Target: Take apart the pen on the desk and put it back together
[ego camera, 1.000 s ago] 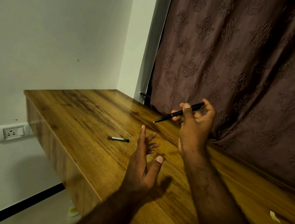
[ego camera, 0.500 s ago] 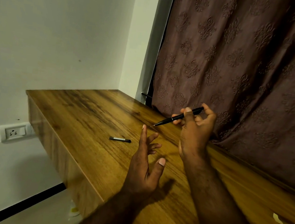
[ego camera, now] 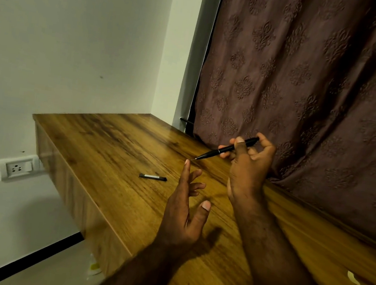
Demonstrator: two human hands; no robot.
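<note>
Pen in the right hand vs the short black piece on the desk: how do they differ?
Support: the pen is held above the desk by the right hand; the black piece lies flat on it, untouched.
Length: the pen is clearly longer than the black piece.
Shape: the pen tapers to a fine tip; the black piece looks blunt-ended, with a pale strip along it.
Both are slim and black.

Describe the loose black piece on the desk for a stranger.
Start at the wooden desk beside the curtain. Left of the open left hand lies a short black piece with a pale strip. Unlike the pen the right hand holds, it lies flat, untouched.
</note>
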